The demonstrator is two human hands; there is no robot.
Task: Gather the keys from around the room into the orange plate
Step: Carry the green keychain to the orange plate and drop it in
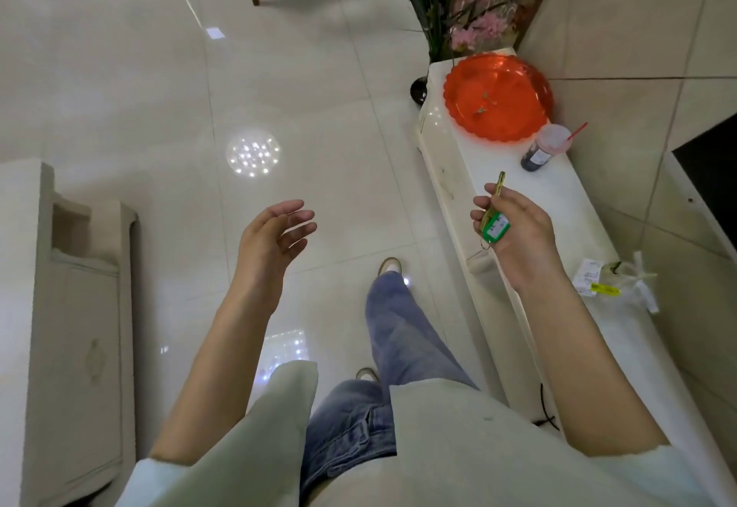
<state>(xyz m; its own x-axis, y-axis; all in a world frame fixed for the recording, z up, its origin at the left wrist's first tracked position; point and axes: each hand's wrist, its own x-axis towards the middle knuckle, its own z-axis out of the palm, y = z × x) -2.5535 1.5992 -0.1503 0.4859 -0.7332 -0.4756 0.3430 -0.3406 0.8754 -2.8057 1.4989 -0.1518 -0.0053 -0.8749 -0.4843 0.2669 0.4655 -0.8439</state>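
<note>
Right hand [518, 227] grips a green-tagged key [493, 216], tag writing unreadable; left hand [271, 239] open, empty.

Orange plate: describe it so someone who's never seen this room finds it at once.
Follow the long white cabinet that runs along the tiled wall on the right to its far end, next to the tall plant with pink flowers. The orange plate sits flat on top there. It is round, translucent and scallop-edged, the only bright orange thing, much wider than the lidded drink cup with a red straw just nearer.

Glossy translucent plastic orange plate [470, 85], brassy metal key [498, 183], shiny smooth floor tiles [159, 68].
</note>
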